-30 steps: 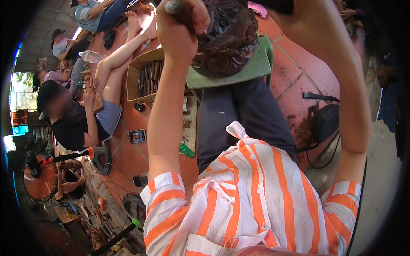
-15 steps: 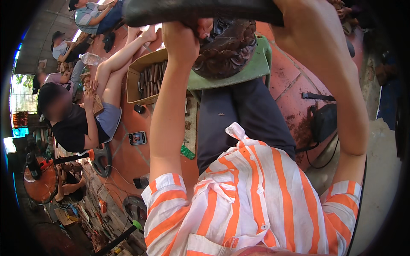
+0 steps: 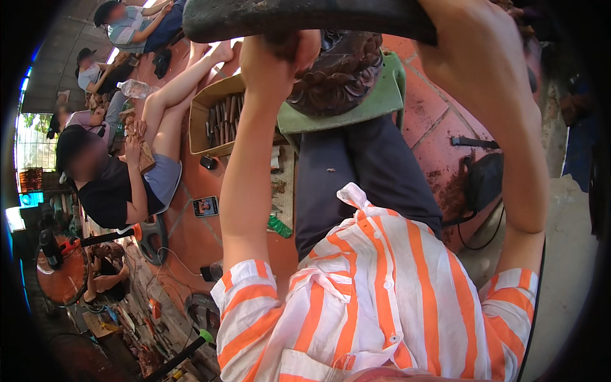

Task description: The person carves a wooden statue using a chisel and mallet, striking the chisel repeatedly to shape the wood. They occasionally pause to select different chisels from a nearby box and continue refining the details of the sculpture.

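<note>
In front of my lap a round, dark-brown carved wooden piece (image 3: 337,83) rests on a green plastic seat (image 3: 344,120). Its surface has curling leaf-like relief, and its far side is hidden behind a dark bar (image 3: 305,18) across the top of the picture. My left hand (image 3: 270,60) is beside the carving's left edge, fingers curled round a brown end too covered to name. From the right my forearm (image 3: 484,83) reaches up past the bar; my right hand itself is out of sight.
Left of my legs stands a cardboard box (image 3: 202,107) of many slim chisel-like tools. A phone (image 3: 205,206) and green scrap (image 3: 279,225) lie on the red tiles. A seated co-worker (image 3: 108,172) holds a wood piece. A black bag (image 3: 482,181) is on the right.
My left hand has turned slightly, and its fingers and the brown end show more below the bar. My right forearm has shifted a little to the right.
</note>
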Demonstrator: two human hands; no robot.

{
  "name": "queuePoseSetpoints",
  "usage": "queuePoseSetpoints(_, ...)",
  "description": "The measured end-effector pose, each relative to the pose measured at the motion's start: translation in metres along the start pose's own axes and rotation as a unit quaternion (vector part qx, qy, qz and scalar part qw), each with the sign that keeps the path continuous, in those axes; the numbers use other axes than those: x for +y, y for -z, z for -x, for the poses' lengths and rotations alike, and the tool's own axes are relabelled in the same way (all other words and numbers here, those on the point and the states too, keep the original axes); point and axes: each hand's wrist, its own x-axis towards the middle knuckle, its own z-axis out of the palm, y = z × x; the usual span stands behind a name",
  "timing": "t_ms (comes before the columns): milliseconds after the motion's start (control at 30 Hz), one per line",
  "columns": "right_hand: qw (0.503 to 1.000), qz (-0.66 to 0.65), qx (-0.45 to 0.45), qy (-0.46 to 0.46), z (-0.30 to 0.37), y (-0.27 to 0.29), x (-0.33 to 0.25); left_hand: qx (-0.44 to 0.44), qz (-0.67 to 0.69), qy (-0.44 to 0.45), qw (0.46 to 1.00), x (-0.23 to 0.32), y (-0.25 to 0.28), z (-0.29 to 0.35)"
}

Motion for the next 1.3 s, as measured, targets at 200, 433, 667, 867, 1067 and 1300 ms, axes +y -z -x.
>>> queuePoseSetpoints(200,0.992,-0.106,0.069,0.027,0.019,-0.010,0.019,-0.105,0.167,-0.094,0.976,0.043,0.007,0.035)
queuePoseSetpoints(433,0.990,-0.140,0.010,0.005,0.014,-0.011,0.015,0.162,0.106,-0.058,0.979,0.025,-0.002,0.014)
queuePoseSetpoints(667,0.984,-0.157,0.072,0.036,0.018,-0.014,0.017,0.201,0.132,-0.011,0.971,0.003,0.012,0.010)
queuePoseSetpoints(867,0.978,-0.200,0.054,-0.005,0.017,-0.018,0.015,0.219,0.121,-0.012,0.968,0.002,0.007,0.011)
queuePoseSetpoints(1067,0.979,-0.189,0.068,0.021,0.019,-0.013,0.022,0.171,0.130,-0.007,0.977,0.000,0.015,0.008)
queuePoseSetpoints(1300,0.979,-0.159,0.125,0.029,0.019,-0.013,0.013,0.162,0.099,-0.008,0.982,0.001,0.007,0.005)
